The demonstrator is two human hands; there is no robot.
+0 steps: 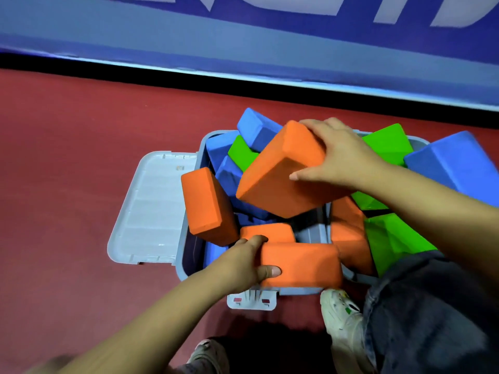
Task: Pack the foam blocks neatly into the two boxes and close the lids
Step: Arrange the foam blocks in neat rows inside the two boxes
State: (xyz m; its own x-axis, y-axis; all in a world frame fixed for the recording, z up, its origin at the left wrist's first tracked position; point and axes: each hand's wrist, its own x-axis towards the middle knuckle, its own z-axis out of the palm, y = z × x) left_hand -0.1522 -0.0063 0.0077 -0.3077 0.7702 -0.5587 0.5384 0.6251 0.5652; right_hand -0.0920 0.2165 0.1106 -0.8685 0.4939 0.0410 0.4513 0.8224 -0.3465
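Observation:
A grey plastic box (189,265) stands on the red floor, crammed with orange, blue and green foam blocks lying at odd angles. Its lid (151,209) hangs open to the left. My right hand (340,155) grips a large orange block (278,174) tilted above the pile. My left hand (243,260) holds another orange block (302,265) at the box's near edge, thumb on its front face. A third orange block (205,206) leans over the left rim. Green blocks (388,238) and a blue block (456,163) crowd the right side, where a second box is largely hidden.
A blue barrier (243,49) with a black base runs across the back. My shoes (343,317) and a denim-clad knee (432,306) sit just in front of the box. A grey latch (252,300) sticks out at the box's near side. Red floor stretches to the left.

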